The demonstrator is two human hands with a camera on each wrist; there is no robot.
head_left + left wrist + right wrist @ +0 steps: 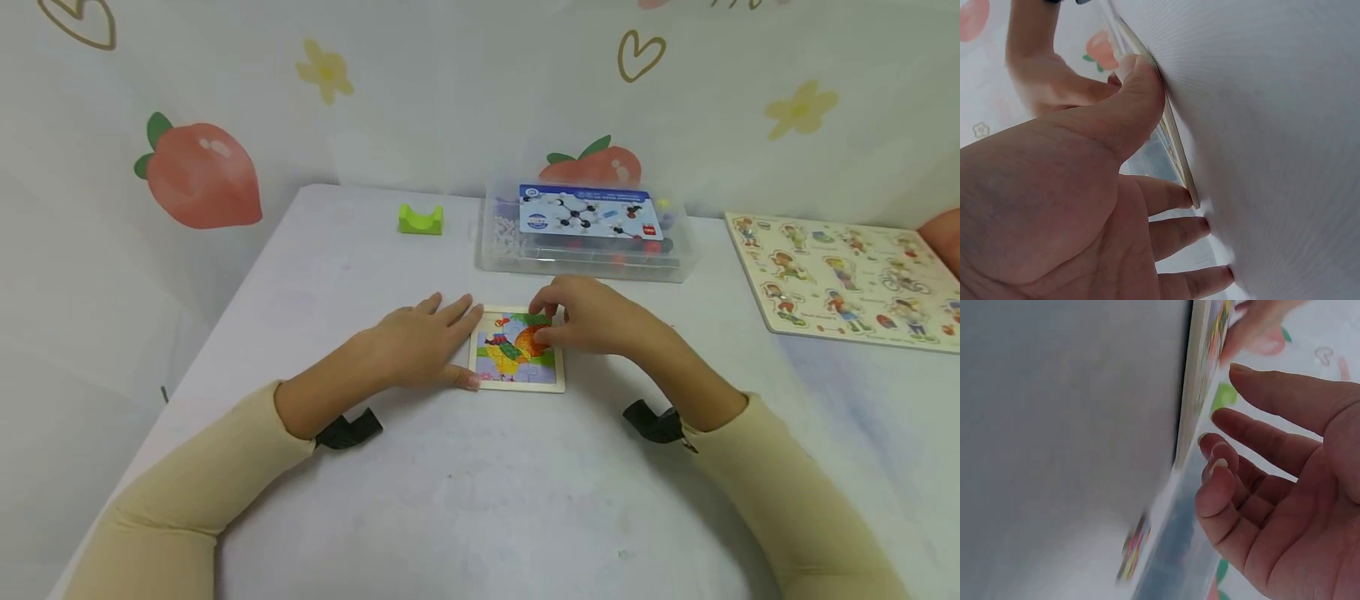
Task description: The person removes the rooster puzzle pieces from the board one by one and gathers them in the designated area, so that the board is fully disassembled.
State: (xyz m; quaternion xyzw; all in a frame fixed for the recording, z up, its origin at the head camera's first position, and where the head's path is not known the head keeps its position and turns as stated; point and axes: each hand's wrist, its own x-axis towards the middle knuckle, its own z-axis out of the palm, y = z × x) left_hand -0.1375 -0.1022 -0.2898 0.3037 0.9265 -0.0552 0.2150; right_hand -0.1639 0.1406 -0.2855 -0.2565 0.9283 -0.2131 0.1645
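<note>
A small jigsaw puzzle (506,354) with a colourful bird picture lies in a pale wooden frame (525,387) on the table. My left hand (408,346) rests at the frame's left side with its fingers spread. In the left wrist view, the thumb lies on the edge of the frame (1179,150), and one fingertip touches it near the corner. Over the puzzle's right side hovers my right hand (596,317), fingers loosely bent. In the right wrist view, nothing shows between the fingers of the right hand (1279,481); part of the puzzle is hidden beneath it.
Behind the puzzle stands a clear plastic box (585,262) with a molecule-picture label and small parts inside. A bright green curved block (421,220) sits at the back left. A wooden picture board (847,279) lies at the right. The white table (480,500) meets a patterned backdrop.
</note>
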